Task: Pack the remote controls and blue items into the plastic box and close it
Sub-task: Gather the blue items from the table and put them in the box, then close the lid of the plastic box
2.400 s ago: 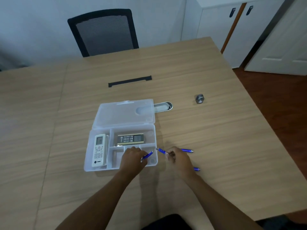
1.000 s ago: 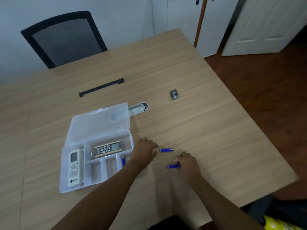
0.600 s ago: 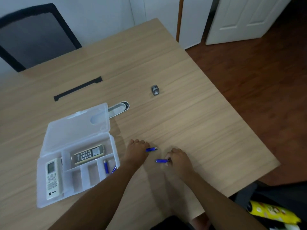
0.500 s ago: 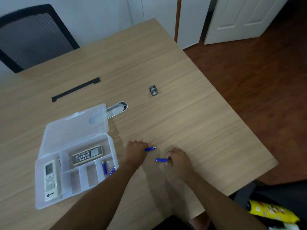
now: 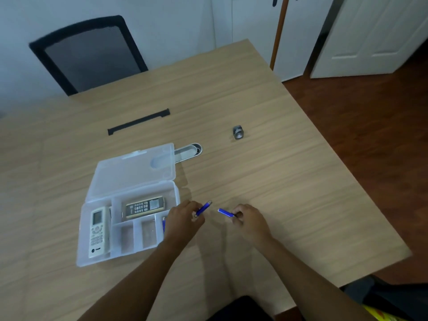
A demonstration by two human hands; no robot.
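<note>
— Head view: what did each hand have?
— The left hand (image 5: 184, 222) was closed around a blue pen (image 5: 203, 209), whose silver tip pointed up and to the right. The right hand (image 5: 249, 220) pinched a second blue pen (image 5: 225, 213) at one end, the free end aimed left toward the other pen. The two pens were near each other without touching.

— And where was the plastic box?
— The plastic box (image 5: 97, 259) sat open on the wooden counter (image 5: 278, 181), just left of the left hand, its clear lid (image 5: 134, 174) laid back flat. A white remote (image 5: 98, 231) lay in the long left compartment, and a gold remote (image 5: 144, 206) lay in the wide upper compartment. A bit of another blue item (image 5: 164, 223) showed in a small lower compartment, mostly hidden by the left hand.

— Anything else on the counter?
— A metal tray (image 5: 188, 151) poked out from under the lid's far corner, a small grey metal piece (image 5: 238, 132) sat well to the right of it, and a black strip (image 5: 139, 121) lay farther back. A black chair (image 5: 89, 54) stood behind the counter.
</note>
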